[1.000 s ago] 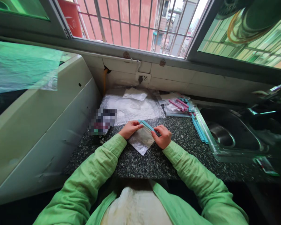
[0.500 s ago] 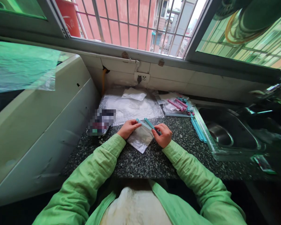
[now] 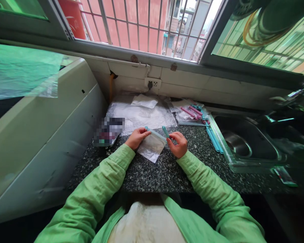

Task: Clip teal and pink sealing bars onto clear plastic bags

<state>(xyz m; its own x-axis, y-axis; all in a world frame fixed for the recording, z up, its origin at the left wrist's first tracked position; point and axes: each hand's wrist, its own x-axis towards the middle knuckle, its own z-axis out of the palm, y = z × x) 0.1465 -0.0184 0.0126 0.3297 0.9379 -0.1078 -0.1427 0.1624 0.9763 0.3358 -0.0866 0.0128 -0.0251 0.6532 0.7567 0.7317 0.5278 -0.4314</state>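
My left hand (image 3: 137,137) is closed in a pinch on the upper left corner of a small clear plastic bag (image 3: 152,150), where a light blue strip (image 3: 157,134) runs along the bag's top edge. The strip's round end shows just past the fingertips. Between the thumb and fingers of my right hand (image 3: 177,144) is a teal bag sealing clip (image 3: 165,130), tilted with its far end up. It crosses near the strip's right end; whether the two touch I cannot tell. The bag hangs just over the dark speckled counter (image 3: 152,179).
Behind my hands lies a large clear plastic sheet (image 3: 119,109) with a small packet (image 3: 144,101). Pink clips (image 3: 188,112) and teal clips (image 3: 214,138) lie to the right, beside the metal sink (image 3: 226,155). A blurred-out packet (image 3: 108,131) is at left, by a pale appliance (image 3: 73,101).
The teal clip in my right hand has swung from lying along the strip to a steeper angle, its far end moving right. My left hand has shifted slightly left with the bag.
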